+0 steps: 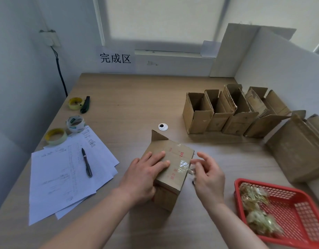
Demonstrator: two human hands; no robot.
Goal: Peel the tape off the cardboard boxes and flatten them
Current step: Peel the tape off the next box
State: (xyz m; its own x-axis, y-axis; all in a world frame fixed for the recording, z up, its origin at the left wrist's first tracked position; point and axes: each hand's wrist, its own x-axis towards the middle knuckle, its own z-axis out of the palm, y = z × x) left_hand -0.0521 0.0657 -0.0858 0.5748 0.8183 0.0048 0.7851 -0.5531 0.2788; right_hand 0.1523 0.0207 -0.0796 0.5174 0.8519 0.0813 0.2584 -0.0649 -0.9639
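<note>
Wooden desk (130, 97), crumpled tape (257, 212) in red basket (299, 196), left hand (146, 175) flat on box (173, 169), right hand (207, 175) pinching tape strip (185, 167)

Brown cardboard box (170, 166) with red print, red mesh basket (288, 211), yellow tape rolls (56, 136), white papers (65, 177).

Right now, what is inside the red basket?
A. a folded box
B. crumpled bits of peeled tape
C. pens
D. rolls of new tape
B: the red basket at the near right holds shiny, crumpled wads of peeled tape; the pen lies on the papers and the tape rolls sit on the left of the table.
</note>
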